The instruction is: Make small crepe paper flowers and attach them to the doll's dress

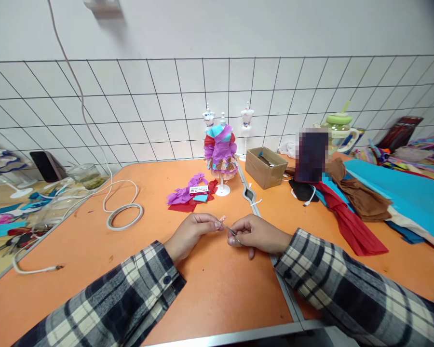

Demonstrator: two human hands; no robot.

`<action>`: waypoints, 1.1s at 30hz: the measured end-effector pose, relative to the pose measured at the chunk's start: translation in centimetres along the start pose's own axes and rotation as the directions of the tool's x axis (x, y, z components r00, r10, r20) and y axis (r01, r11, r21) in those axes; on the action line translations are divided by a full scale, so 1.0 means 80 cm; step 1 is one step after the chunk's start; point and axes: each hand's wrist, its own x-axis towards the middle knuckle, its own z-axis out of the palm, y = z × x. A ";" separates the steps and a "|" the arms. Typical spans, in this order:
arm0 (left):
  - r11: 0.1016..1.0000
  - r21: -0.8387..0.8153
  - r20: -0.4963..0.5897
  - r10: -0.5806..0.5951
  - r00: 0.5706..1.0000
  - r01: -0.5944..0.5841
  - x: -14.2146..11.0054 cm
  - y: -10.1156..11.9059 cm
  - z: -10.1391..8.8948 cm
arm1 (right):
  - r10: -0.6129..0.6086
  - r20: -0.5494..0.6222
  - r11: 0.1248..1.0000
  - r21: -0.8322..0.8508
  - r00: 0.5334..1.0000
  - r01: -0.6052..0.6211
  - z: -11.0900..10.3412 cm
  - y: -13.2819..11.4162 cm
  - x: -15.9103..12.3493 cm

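Over the orange table (159,294), both hands meet near the middle. My left hand (193,235) pinches a tiny pale pink scrap (223,219), apparently crepe paper, between thumb and fingertips. My right hand (256,233) is closed on small silver scissors (232,231), whose blades point left to the scrap. Part of their handle is hidden by the fingers. Just beyond the hands stands a miniature dress form in a purple, red and blue crepe paper dress (222,149). Purple and red paper scraps (181,195) lie to its left, with a small red-and-white box (198,190) on them.
A roll of tape (125,217) and a white cable (106,193) lie left. Behind the dress stand white dress forms (247,118). A cardboard box (265,168), red crepe paper (350,224), brown paper (365,193) and a green-lidded jug (340,130) are on the right.
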 end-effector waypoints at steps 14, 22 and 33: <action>0.998 0.048 -0.005 -0.028 1.000 0.029 0.006 -0.007 -0.005 | 0.059 -0.043 0.997 -0.049 0.997 -0.061 -0.001 0.002 0.002; 1.000 0.012 0.005 0.005 1.000 -0.005 0.006 -0.007 -0.006 | 0.042 -0.276 0.988 -0.133 0.960 -0.081 -0.016 0.007 0.009; 0.999 0.020 0.019 0.033 0.999 -0.033 0.009 -0.012 -0.007 | -0.065 -0.445 0.772 -0.589 0.893 -0.237 -0.045 0.025 0.013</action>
